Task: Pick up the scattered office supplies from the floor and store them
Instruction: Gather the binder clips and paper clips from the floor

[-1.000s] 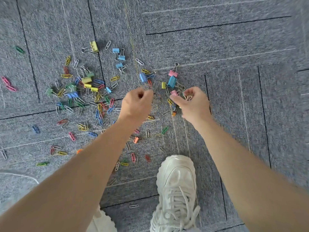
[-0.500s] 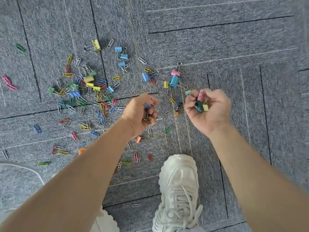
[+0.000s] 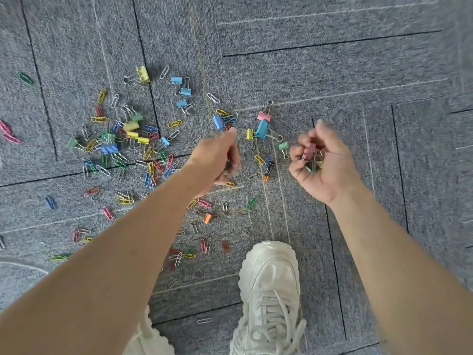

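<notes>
Clips (image 3: 133,135) litter the floor (image 3: 332,73), mostly 9 to 12 o'clock of the left hand (image 3: 217,160). Its forefinger (image 3: 231,131) extends toward a blue binder clip (image 3: 218,122); blur hides its grip's contents. At 3 o'clock, the right hand (image 3: 322,162) cups a pink binder clip (image 3: 309,150) and others palm-up, probably as a tray.

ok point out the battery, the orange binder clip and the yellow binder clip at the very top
battery (image 3: 268,171), head view, on its black body
orange binder clip (image 3: 207,218), head view, on its orange body
yellow binder clip (image 3: 142,73), head view, on its yellow body
</notes>
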